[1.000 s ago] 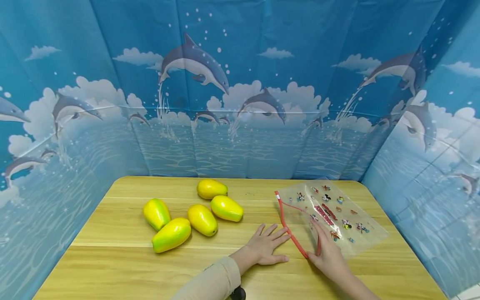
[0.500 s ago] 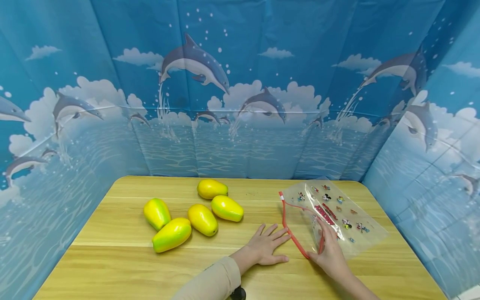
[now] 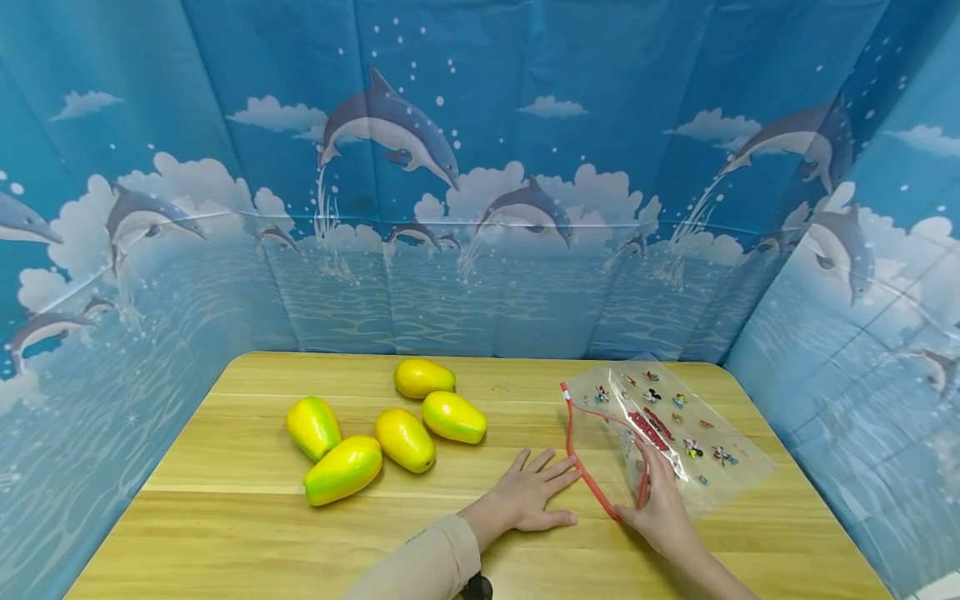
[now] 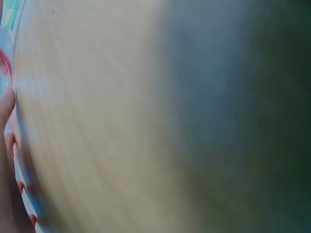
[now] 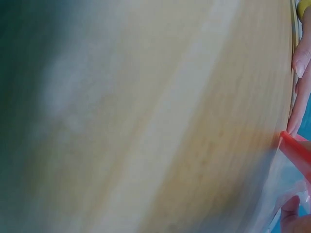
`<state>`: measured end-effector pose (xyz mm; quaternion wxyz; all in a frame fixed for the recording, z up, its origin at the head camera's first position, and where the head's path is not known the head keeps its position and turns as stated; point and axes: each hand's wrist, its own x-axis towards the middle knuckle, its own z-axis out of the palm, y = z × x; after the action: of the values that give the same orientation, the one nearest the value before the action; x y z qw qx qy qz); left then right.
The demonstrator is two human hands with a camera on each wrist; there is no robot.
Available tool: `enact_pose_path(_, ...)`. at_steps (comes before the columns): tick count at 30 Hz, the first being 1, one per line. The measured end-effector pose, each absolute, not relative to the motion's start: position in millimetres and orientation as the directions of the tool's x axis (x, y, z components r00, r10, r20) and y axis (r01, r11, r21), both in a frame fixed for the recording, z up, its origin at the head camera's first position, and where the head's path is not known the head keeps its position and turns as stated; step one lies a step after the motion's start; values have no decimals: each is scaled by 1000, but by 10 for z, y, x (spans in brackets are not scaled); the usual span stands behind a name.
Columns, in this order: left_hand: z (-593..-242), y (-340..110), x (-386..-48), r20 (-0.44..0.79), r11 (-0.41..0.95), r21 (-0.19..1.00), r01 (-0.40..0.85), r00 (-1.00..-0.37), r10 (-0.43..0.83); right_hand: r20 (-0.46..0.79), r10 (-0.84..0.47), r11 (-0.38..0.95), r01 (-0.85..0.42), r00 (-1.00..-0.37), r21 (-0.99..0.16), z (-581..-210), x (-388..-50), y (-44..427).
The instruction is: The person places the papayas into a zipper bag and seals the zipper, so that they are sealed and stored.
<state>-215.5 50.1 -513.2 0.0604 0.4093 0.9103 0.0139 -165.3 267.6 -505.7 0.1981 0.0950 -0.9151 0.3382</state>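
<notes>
In the head view, a clear zip bag (image 3: pixel 720 429) with a red zip edge and cartoon prints lies on the right of the table. My left hand (image 3: pixel 525 496) rests palm down with fingers spread, fingertips at the bag's lower red edge. Thumb and fingers of my right hand (image 3: pixel 663 508) hold the near corner of the bag's mouth, its upper red edge raised off the lower one. The right wrist view catches the red zip strip (image 5: pixel 296 153) at its right border. Part of a hand (image 4: pixel 7 160) shows at the left wrist view's left border.
Several yellow-green papayas (image 3: pixel 405 439) lie loose on the left half of the wooden table (image 3: pixel 247 542). Behind and beside the table hangs a blue dolphin-print curtain (image 3: pixel 510 292). Much of both wrist views is blurred tabletop.
The bag's mouth has shifted slightly right, and my right fingers have drawn its upper edge a little further back. My left hand and the papayas stay put.
</notes>
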Motion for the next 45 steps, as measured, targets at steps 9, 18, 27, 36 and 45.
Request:
enact_pose_path(9,-5124,440,-2176,-55,636,189,748,-639,767,437,-51,754,-321,-898,-572,-5070,-1656,2674)
enact_pose_path(18,-4998,233,-2153,159,612,284,738,-666,729,421,-55,758,-312,-906,-573,-5088,-1664,2686)
enact_pose_path(27,-4882,-126,-2077,379,629,425,651,-759,529,412,-57,749,-312,-909,-585,-5083,-1660,2678)
enact_pose_path(36,-4766,-593,-1972,465,599,585,547,-831,305,394,-54,749,-298,-917,-591,-5070,-1661,2670)
enact_pose_path(45,-4759,-1093,-1829,498,601,650,466,-858,126,392,-60,747,-301,-918,-592,-5059,-1652,2668)
